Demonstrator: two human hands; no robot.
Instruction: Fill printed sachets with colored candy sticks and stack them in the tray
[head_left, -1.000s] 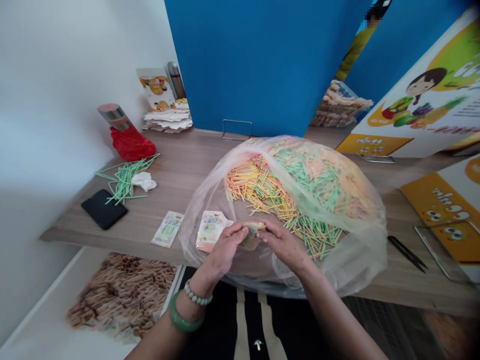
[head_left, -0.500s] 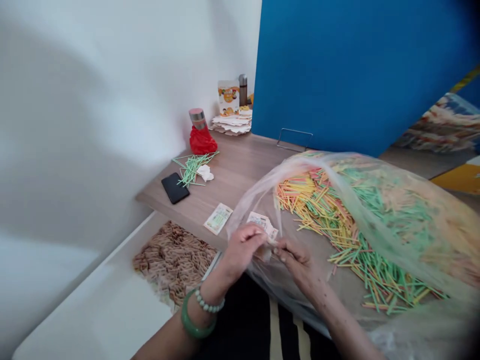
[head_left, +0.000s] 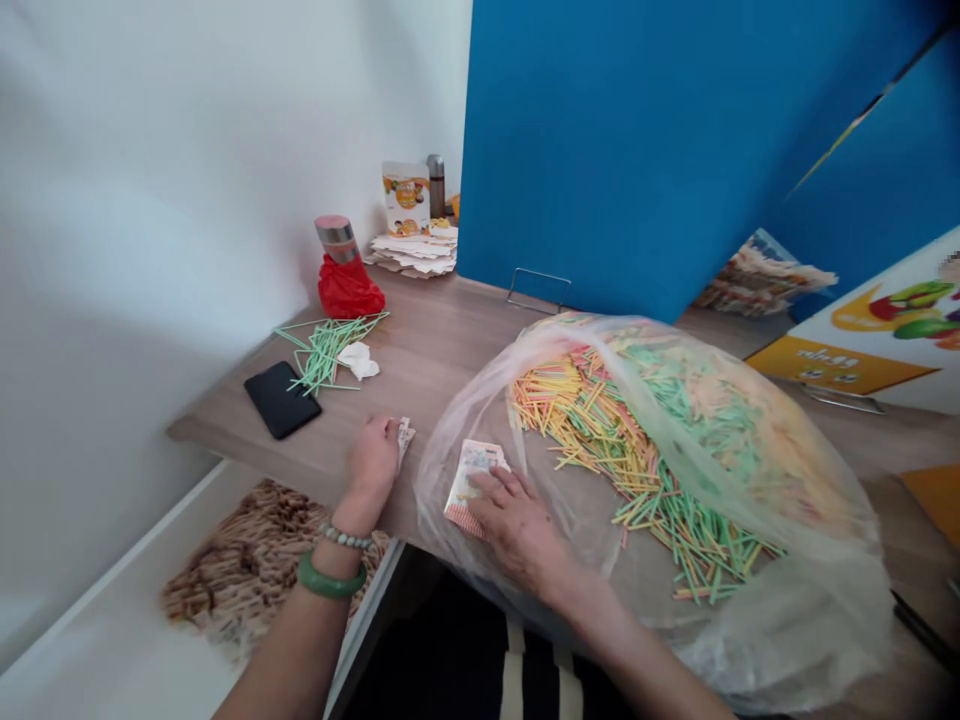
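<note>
My left hand (head_left: 373, 462) is closed on a small printed packet (head_left: 405, 436), down at the tabletop left of a clear plastic bag (head_left: 442, 455). Only the packet's right part shows past the fingers. My right hand (head_left: 521, 525) lies palm down, its fingers stretched over the right edge of a small stack of printed packets (head_left: 466, 482) with red-striped edges. That stack lies at the mouth of the bag. Inside the bag spreads a large heap of short yellow, green and pink straws (head_left: 600, 410), to the right of my right hand.
Green straws (head_left: 324, 350), a crumpled white tissue (head_left: 358, 360) and a black phone (head_left: 281, 398) lie at the left. Behind stand a red bag (head_left: 349, 288) with a flask, and stacked paper (head_left: 416, 252). A white container (head_left: 262, 570) of brown pieces sits below the table edge.
My hands have moved apart. My left hand went left to where a printed packet lay on the table; my right hand came down onto the stack. The view has turned right.
</note>
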